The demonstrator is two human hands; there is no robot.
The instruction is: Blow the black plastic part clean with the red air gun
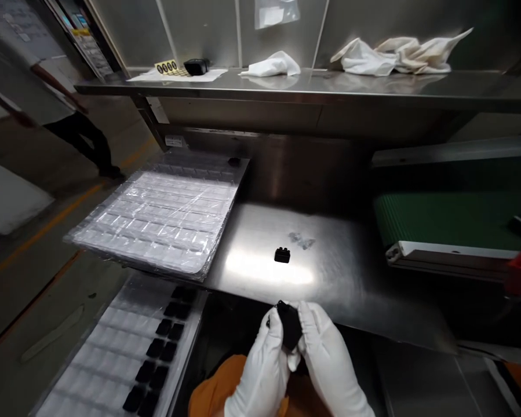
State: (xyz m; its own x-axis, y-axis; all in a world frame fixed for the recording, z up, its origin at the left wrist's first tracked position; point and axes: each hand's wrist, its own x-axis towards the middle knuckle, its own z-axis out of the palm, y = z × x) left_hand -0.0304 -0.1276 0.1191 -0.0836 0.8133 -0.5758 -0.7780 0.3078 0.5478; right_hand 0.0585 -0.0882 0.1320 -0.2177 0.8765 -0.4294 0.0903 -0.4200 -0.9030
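Below and left of the steel counter (342, 284), a white tray (99, 347) carries dark pieces (156, 348) along its right side. A film-wrapped tray stack (164, 214) occupies the counter's left end. At the counter's front edge, the gloved left hand (262, 365) grasps a black part (290, 327). A small black block (282, 255) sits on the counter. The gloved right hand (330, 353) grips the same part. A green conveyor (451, 214) stands at the counter's right.

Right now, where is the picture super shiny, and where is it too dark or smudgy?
Head view: a glare patch whitens the table; glints streak the upper tray. Head view: the held black part is too dark for much detail. Head view: the person at the left looks blurry and slanted.
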